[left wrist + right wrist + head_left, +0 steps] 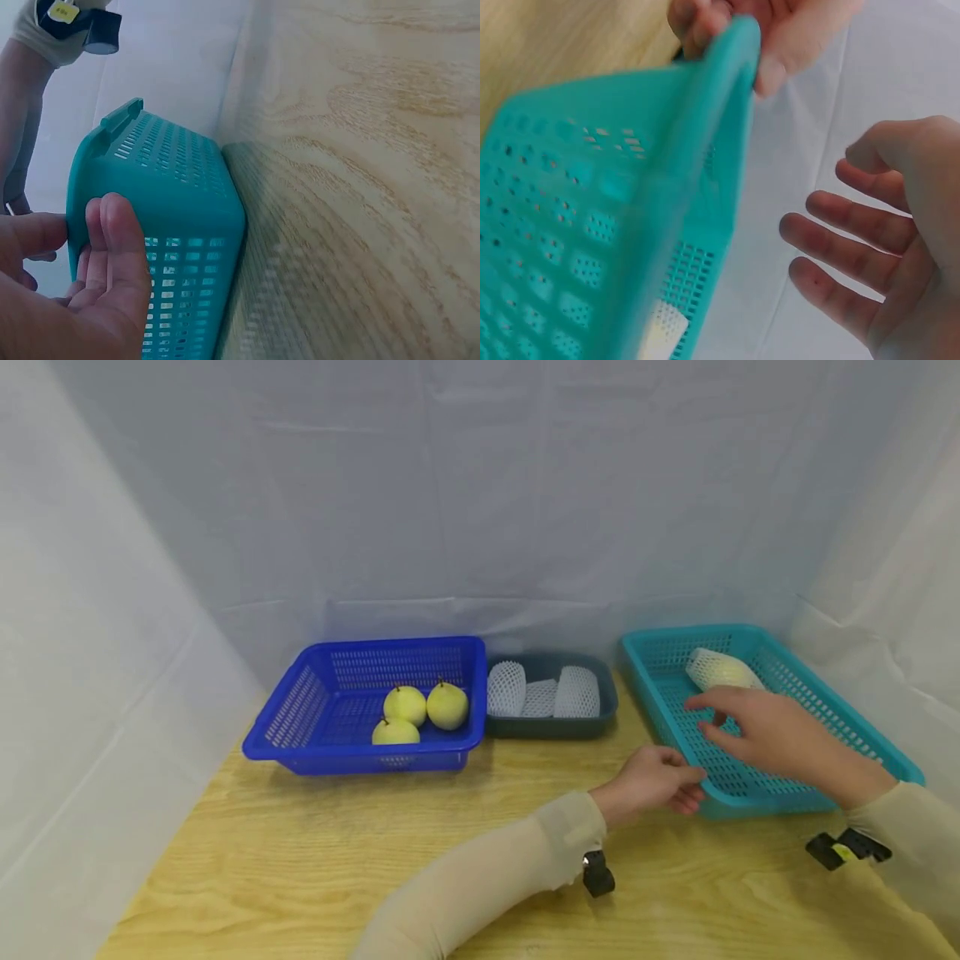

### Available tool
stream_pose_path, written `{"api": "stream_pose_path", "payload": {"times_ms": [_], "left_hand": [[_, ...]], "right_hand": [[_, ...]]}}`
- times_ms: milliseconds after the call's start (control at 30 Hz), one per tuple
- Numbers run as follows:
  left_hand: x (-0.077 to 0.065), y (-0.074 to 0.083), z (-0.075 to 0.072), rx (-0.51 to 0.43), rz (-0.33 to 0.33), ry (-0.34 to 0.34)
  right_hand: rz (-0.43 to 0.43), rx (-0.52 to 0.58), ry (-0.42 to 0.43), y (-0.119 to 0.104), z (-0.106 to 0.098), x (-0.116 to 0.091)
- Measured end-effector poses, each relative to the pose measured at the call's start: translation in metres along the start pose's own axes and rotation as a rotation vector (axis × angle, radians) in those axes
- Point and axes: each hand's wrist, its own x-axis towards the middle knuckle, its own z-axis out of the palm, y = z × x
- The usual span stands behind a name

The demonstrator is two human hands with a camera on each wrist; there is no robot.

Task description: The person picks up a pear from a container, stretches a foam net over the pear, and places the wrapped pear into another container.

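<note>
A teal basket (750,789) stands at the right of the table, with a pear in a white foam net (720,670) lying toward its back. My left hand (656,782) pinches the basket's near-left rim; in the left wrist view its thumb (37,232) is over the rim and its fingers lie against the outer wall. Above the basket hovers my right hand (772,735), holding nothing, its fingers loosely bent and apart from the netted pear. The right wrist view shows that hand's fingers (847,247) spread beside the basket wall.
A blue basket (300,752) at the left holds three yellow-green pears (447,706). Between the two baskets, a dark grey-green tray (551,728) contains white foam nets (577,692). White sheeting (480,510) hangs behind and at both sides of the wooden table (315,860).
</note>
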Motion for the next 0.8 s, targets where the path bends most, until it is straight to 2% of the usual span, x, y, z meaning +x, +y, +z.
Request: {"api": "stream_pose_path", "payload": {"times_ms": [233, 400, 600, 800], "left_hand": [[-0.003, 0.005, -0.002, 0.157, 0.016, 0.079], [-0.006, 0.008, -0.005, 0.260, 0.047, 0.098], [-0.019, 0.012, -0.019, 0.335, 0.081, 0.101], [-0.038, 0.020, -0.031, 0.415, 0.152, 0.102]], "right_hand": [[-0.019, 0.068, 0.155, -0.010, 0.009, -0.013], [-0.004, 0.107, 0.229, -0.011, 0.015, -0.019], [0.023, 0.205, 0.236, -0.014, 0.023, -0.025], [0.010, 0.247, 0.236, -0.020, 0.026, -0.029]]}}
